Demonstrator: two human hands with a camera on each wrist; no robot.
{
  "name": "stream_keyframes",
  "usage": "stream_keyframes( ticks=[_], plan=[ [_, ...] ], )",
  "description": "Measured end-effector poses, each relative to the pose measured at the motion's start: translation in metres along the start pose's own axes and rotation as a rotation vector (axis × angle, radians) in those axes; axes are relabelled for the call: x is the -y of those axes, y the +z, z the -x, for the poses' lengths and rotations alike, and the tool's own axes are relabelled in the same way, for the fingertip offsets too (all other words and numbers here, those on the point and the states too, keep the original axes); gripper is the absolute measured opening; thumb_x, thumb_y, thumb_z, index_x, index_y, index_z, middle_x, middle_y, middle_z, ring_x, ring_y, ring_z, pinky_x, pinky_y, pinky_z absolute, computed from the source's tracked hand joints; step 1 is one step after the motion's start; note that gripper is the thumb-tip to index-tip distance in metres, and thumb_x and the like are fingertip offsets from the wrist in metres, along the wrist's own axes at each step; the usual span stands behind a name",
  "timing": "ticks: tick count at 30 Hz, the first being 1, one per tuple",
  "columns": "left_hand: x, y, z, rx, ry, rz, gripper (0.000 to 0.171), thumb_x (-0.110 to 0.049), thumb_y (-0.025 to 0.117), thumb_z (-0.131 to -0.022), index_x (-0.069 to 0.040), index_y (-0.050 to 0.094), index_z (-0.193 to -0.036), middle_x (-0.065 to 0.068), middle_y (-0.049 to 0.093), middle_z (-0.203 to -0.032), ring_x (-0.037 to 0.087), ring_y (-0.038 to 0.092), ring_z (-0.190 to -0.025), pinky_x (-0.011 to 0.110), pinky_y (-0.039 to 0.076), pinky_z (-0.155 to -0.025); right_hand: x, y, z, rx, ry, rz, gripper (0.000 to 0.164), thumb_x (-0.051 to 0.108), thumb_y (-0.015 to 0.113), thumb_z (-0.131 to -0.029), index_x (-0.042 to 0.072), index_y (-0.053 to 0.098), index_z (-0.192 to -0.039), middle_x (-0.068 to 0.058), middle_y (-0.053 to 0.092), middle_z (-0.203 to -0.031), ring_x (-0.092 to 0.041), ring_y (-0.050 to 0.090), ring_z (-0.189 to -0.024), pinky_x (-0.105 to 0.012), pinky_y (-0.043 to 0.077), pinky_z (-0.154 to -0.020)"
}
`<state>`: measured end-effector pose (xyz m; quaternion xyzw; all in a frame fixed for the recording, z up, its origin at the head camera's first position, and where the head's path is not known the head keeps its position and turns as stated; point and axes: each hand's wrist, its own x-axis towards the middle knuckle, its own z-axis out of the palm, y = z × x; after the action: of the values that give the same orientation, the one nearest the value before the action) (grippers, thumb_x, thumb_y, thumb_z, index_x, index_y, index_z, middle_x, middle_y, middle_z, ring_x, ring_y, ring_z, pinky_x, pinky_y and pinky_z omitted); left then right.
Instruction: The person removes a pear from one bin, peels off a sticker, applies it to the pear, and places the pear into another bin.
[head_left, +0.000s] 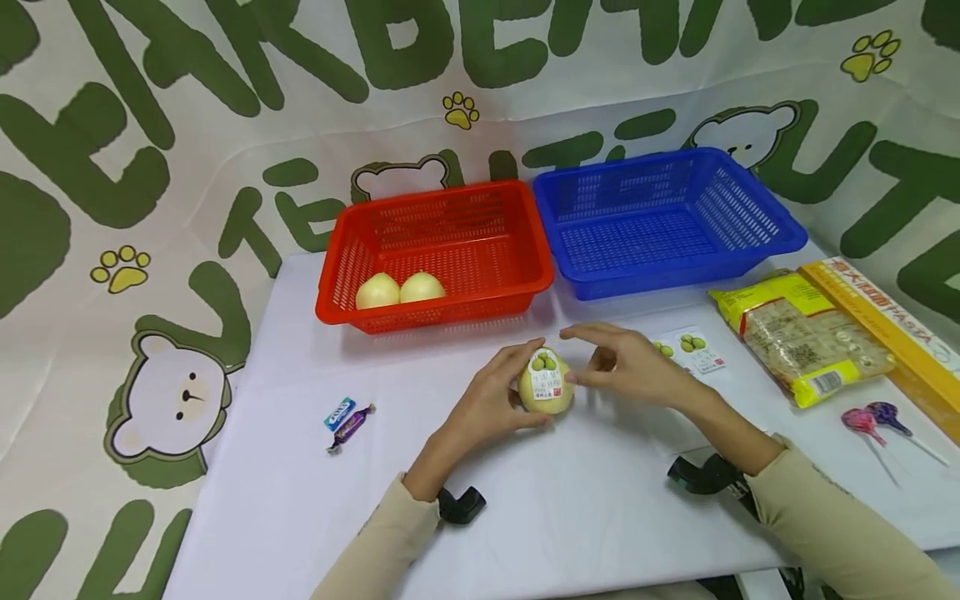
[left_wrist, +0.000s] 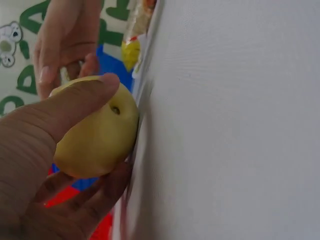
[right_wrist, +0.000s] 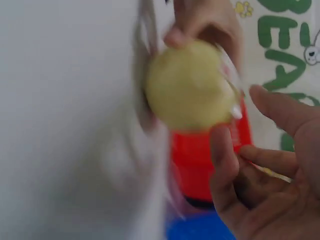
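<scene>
A round, pale yellow pear (head_left: 536,398) carries a white sticker (head_left: 546,375) printed with green fruit. My left hand (head_left: 492,387) grips it by the side, thumb and fingers on opposite sides in the left wrist view. Opposite, my right hand (head_left: 637,364) is spread, with one fingertip (right_wrist: 222,140) right at the pear's edge near the sticker. The pear is close over the white tabletop. Flat fruit labels (head_left: 701,354) like the one on the pear lie behind the right hand, partly covered by it.
Two more pears (head_left: 422,287) sit in a red basket (head_left: 442,318) at the back. Right of it stands a blue basket (head_left: 675,265). Wrapped sweets (head_left: 350,427) lie left; a yellow food bag (head_left: 806,333), an orange-and-white box (head_left: 892,325) and lollipops (head_left: 862,423) lie right.
</scene>
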<state>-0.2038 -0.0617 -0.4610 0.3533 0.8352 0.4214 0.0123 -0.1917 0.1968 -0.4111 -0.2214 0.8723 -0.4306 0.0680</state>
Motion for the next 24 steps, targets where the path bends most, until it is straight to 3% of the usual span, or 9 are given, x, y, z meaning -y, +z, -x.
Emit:
stream_keyframes(
  ticks=[2,4,6,9,12,14,18,21,24],
  plan=[
    [-0.001,0.004,0.001,-0.005,-0.009,-0.033,0.104,-0.021,0.095,-0.068,-0.021,0.038,-0.155,0.003,0.049,-0.14,0.013,0.054,-0.109,0.027,0.054,-0.082,0.0,-0.019,0.004,-0.108,-0.043,0.155,0.055,0.026,0.077,-0.09,0.007,0.059,-0.138,-0.013,0.064,-0.119,-0.014,0.063,-0.072,-0.027,0.053,-0.062],
    [-0.001,0.009,0.001,-0.002,-0.025,-0.059,0.1,-0.021,0.091,-0.07,-0.02,0.038,-0.154,0.002,0.048,-0.141,0.014,0.052,-0.115,0.031,0.051,-0.091,-0.003,-0.043,0.009,-0.201,-0.055,0.292,0.049,0.024,0.076,-0.091,0.007,0.062,-0.134,-0.014,0.063,-0.123,-0.016,0.063,-0.076,-0.032,0.055,-0.065],
    [-0.001,0.014,0.0,-0.003,-0.044,-0.081,0.097,-0.021,0.087,-0.069,-0.02,0.038,-0.153,0.002,0.047,-0.142,0.015,0.051,-0.119,0.034,0.048,-0.099,-0.009,-0.069,0.014,-0.28,-0.034,0.403,0.047,0.023,0.075,-0.091,0.006,0.063,-0.133,-0.016,0.06,-0.128,-0.022,0.063,-0.083,-0.039,0.056,-0.069],
    [-0.001,0.018,-0.004,-0.028,-0.061,-0.095,0.095,-0.021,0.085,-0.065,-0.021,0.04,-0.149,0.001,0.046,-0.142,0.016,0.049,-0.123,0.037,0.045,-0.103,-0.022,-0.114,0.019,-0.337,0.072,0.517,0.054,0.03,0.071,-0.094,0.003,0.057,-0.139,-0.022,0.05,-0.142,-0.041,0.056,-0.112,-0.059,0.047,-0.093],
    [-0.004,0.015,-0.01,-0.059,-0.052,-0.079,0.094,-0.021,0.086,-0.062,-0.017,0.043,-0.146,0.002,0.047,-0.14,0.017,0.051,-0.12,0.038,0.046,-0.101,-0.04,-0.159,0.024,-0.337,0.219,0.59,0.069,0.042,0.064,-0.097,0.001,0.044,-0.149,-0.028,0.033,-0.153,-0.052,0.029,-0.139,-0.072,0.023,-0.107],
    [-0.008,0.01,-0.014,-0.068,-0.04,-0.069,0.092,-0.022,0.086,-0.063,-0.015,0.044,-0.145,0.002,0.048,-0.138,0.016,0.051,-0.119,0.037,0.047,-0.099,-0.053,-0.185,0.03,-0.332,0.31,0.618,0.075,0.047,0.058,-0.098,-0.001,0.036,-0.152,-0.031,0.026,-0.155,-0.055,0.014,-0.143,-0.074,0.011,-0.109],
    [-0.022,-0.006,-0.029,-0.085,-0.024,-0.015,0.089,-0.023,0.085,-0.067,-0.015,0.044,-0.146,0.001,0.049,-0.135,0.014,0.052,-0.112,0.032,0.051,-0.093,-0.077,-0.217,0.044,-0.323,0.456,0.625,0.082,0.052,0.055,-0.098,-0.007,0.033,-0.15,-0.036,0.021,-0.154,-0.06,0.007,-0.14,-0.075,0.011,-0.106],
    [-0.039,-0.024,-0.047,-0.107,-0.007,0.034,0.088,-0.021,0.085,-0.069,-0.016,0.043,-0.146,0.001,0.049,-0.134,0.013,0.053,-0.108,0.028,0.052,-0.088,-0.088,-0.225,0.05,-0.288,0.517,0.614,0.086,0.057,0.053,-0.097,-0.012,0.036,-0.145,-0.038,0.023,-0.151,-0.063,0.01,-0.135,-0.076,0.016,-0.097],
    [-0.054,-0.043,-0.073,-0.137,0.03,0.047,0.087,-0.019,0.084,-0.069,-0.015,0.044,-0.146,0.003,0.049,-0.136,0.014,0.052,-0.11,0.026,0.052,-0.088,-0.092,-0.224,0.051,-0.272,0.526,0.601,0.087,0.06,0.051,-0.096,-0.013,0.04,-0.142,-0.038,0.026,-0.149,-0.063,0.013,-0.132,-0.075,0.018,-0.093]
  ],
)
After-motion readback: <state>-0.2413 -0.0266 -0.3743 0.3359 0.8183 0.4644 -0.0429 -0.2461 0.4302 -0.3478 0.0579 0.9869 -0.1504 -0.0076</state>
